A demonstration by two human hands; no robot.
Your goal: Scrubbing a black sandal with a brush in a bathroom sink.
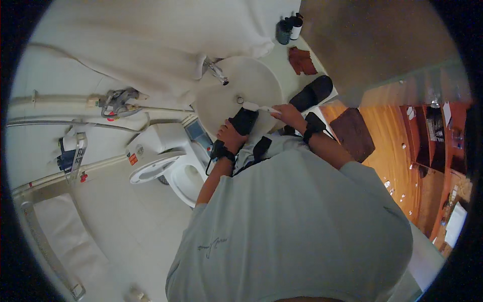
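My left hand (231,136) grips one end of a black slipper (244,120) over the near part of the round white washbasin (260,71). In my right hand (290,116) is the handle of a white brush (250,106), whose head touches or lies just over the slipper's far end. The drain is close beyond the brush head, and a chrome faucet (217,71) reaches over the basin from the far left. A second black slipper (312,93) lies on the counter right of the basin. Both wrists wear black straps with small devices.
A reddish-brown cloth (302,61) and pump bottles (289,29) are on the counter at the back right. A white toilet (185,173) with its lid raised stands at the left. Beyond it, a hose and valve fittings (120,102) run along the wall.
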